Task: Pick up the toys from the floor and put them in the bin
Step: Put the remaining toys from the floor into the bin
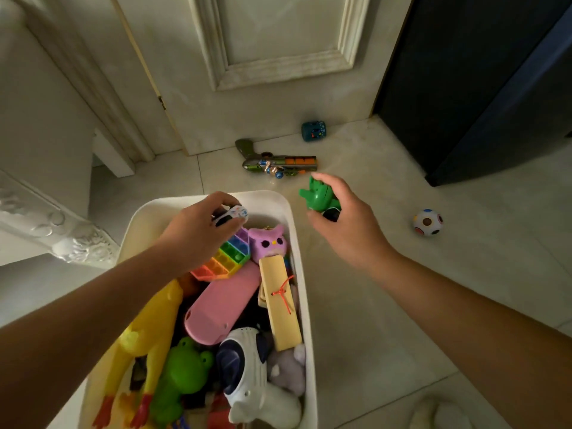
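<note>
The white bin point(306, 320) fills the lower middle of the frame, already crowded with toys: a yellow rubber chicken point(148, 329) along its left side, a green frog point(182, 370) near the bottom, a pink case point(223, 305) in the centre, a rainbow pop toy point(229, 258) and a purple owl point(269, 243) towards the top. The left hand point(198, 230) hangs over the upper end of the bin, its fingers and thumb pinching a small white toy car point(232, 214) just above the owl. The right hand point(346, 218), right of the bin and over the floor point(371, 305), has its fingers curled round a green plastic toy point(318, 196) whose shape is partly hidden by the palm. Three toys lie on the tiles: a toy blaster point(278, 165) above centre near the door point(278, 41), a small teal toy point(313, 130) just beyond it, and a spotted ball point(428, 222) at centre right, well apart from the rest. Both held toys look like light, hard moulded plastic, stiff enough to drop in from a low height, though the car's smooth shell may slip from a loose pinch. The blaster is long and probably best taken round its middle or by the grip; the ball would likely roll if nudged, so a grasp from above with the fingers spread round it seems safest
</note>
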Action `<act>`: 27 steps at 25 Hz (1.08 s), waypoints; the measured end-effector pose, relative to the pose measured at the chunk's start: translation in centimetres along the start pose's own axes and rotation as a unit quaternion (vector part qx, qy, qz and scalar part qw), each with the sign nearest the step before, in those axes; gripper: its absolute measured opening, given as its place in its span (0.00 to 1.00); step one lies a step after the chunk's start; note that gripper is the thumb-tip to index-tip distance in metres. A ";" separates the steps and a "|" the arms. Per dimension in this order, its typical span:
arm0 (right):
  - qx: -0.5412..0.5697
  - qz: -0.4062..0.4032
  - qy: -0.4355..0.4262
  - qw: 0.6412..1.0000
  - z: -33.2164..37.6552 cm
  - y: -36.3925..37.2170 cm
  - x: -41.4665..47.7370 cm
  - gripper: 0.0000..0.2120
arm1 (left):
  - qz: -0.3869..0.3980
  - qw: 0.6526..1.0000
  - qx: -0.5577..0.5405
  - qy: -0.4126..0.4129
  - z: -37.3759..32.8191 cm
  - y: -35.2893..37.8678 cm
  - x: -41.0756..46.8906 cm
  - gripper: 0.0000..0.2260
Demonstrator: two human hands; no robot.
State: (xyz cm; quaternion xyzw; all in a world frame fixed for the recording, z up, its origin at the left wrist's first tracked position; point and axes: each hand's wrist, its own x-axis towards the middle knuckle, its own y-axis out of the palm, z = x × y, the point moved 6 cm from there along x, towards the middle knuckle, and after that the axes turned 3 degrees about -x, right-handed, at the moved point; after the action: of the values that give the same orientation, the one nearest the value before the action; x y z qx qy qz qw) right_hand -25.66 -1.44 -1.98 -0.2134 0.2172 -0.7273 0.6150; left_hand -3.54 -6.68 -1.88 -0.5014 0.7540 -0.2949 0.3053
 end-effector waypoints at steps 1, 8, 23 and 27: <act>-0.004 0.006 -0.035 0.999 2.3 0.3 -0.4 0.26 | 0.000 1.000 -0.013 -0.009 0.7 -0.1 -0.1 0.09; -0.256 0.126 -0.079 0.955 5.8 6.6 0.9 0.27 | 0.099 0.994 0.033 -0.029 3.3 0.6 -2.5 0.09; -0.470 0.275 0.018 0.838 3.4 13.2 2.0 0.28 | 0.095 0.994 0.025 0.039 5.8 2.4 -7.8 0.13; -0.475 0.196 -0.020 0.858 5.3 11.6 0.8 0.26 | 0.103 0.989 0.080 0.072 6.0 3.2 -8.4 0.15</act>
State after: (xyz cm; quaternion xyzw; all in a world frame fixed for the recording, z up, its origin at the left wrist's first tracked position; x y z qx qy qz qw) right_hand -13.44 -4.26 -4.33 -0.4473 0.5614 -0.3960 0.5726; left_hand 1.80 1.36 -6.75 -0.3726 0.7953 -0.3570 0.3181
